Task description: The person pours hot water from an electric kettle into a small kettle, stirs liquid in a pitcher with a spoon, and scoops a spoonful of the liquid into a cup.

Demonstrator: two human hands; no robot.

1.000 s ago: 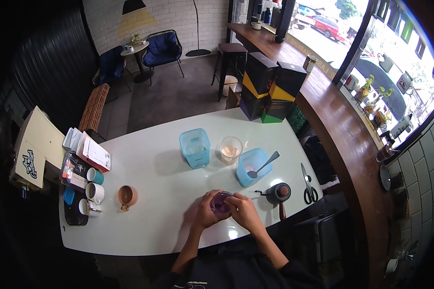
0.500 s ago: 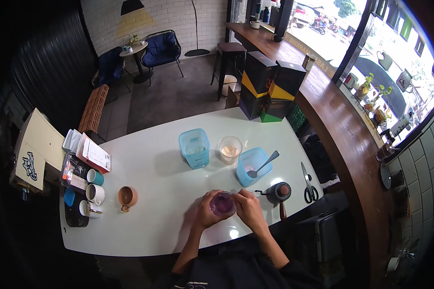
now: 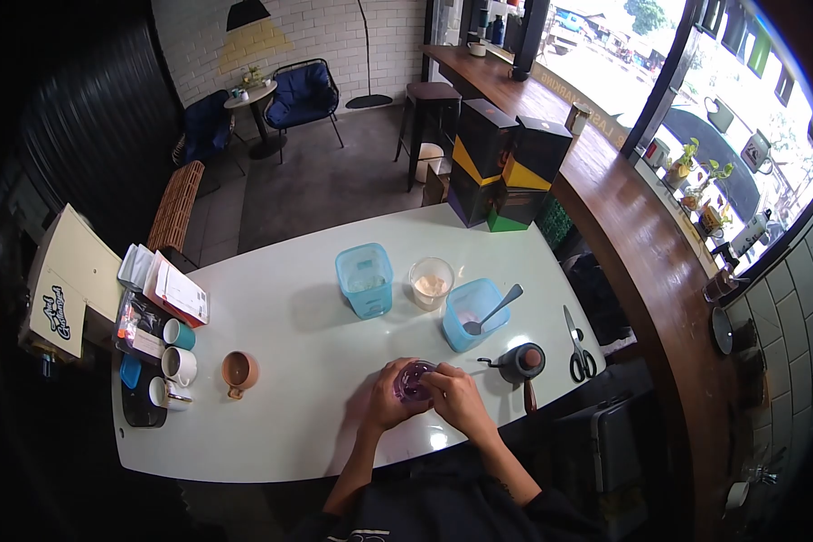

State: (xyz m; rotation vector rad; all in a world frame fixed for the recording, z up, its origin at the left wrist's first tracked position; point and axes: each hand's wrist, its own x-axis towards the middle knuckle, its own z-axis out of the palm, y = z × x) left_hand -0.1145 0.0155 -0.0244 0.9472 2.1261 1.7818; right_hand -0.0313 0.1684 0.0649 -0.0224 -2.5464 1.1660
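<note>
Near the front edge of the white table, my left hand (image 3: 387, 399) is wrapped around a clear glass (image 3: 410, 383) with purple contents. My right hand (image 3: 459, 399) is closed over the right side of the glass's rim; whatever its fingers pinch, if anything, is hidden. Beyond the glass stand a blue plastic tub (image 3: 365, 282) and a clear cup (image 3: 431, 282) with pale, cream-coloured contents. A second blue tub (image 3: 461, 336) has a spoon (image 3: 500, 307) leaning in it. To the right of my hands is a small dark pot (image 3: 520, 362) with a wooden handle.
Scissors (image 3: 580, 352) lie at the table's right edge. A brown cup (image 3: 239, 372) stands left of my hands, and several mugs (image 3: 179, 365) line the left edge. Black boxes (image 3: 506, 167) are stacked at the far right corner. A wooden counter (image 3: 623, 212) runs along the window.
My right hand has moved left, from beside the glass to over its rim, covering part of the opening. My left hand keeps its grip on the glass.
</note>
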